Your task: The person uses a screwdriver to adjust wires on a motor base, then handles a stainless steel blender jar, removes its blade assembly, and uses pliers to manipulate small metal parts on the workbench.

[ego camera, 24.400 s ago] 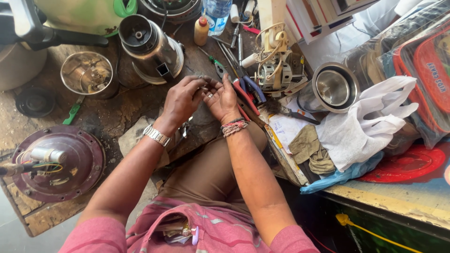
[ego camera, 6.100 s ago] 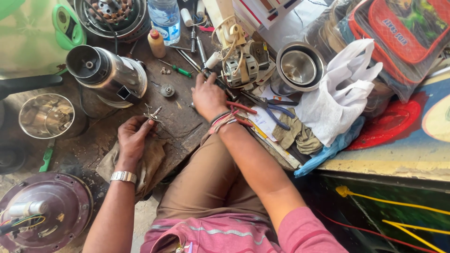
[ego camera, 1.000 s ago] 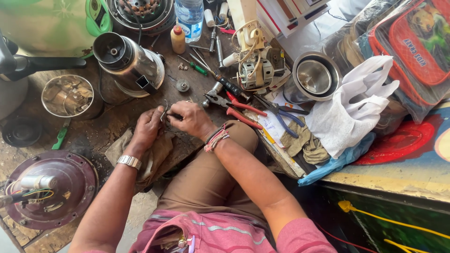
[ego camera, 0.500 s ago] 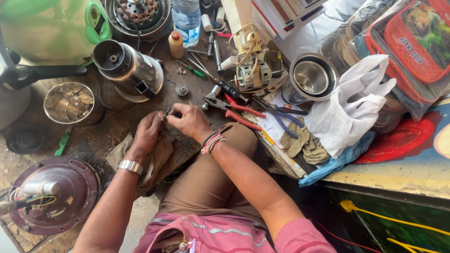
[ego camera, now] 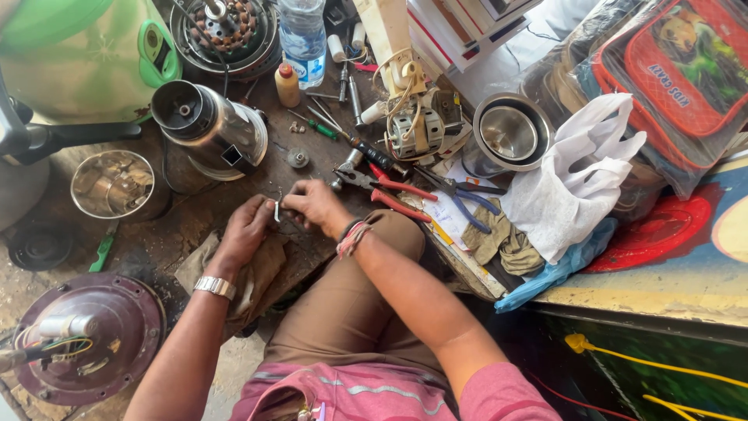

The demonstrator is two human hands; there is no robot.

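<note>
Small metal part (ego camera: 276, 210): pinched between the fingertips of left hand (ego camera: 248, 228) and right hand (ego camera: 315, 204), just above the brown rag (ego camera: 257, 269) on the worn surface (ego camera: 187, 226).
Landmark: steel grinder jar (ego camera: 209, 132), lying on its side just behind the hands.
Red-handled pliers (ego camera: 382, 187): right of the jar, lying unused.
Progress: fitting work looks mid-way; the jar stands open, small pieces loose.
Unclear: the part's exact kind, too small to tell; the hands hide most of it.

Grimy workbench (ego camera: 195, 226), bright daylight
</note>
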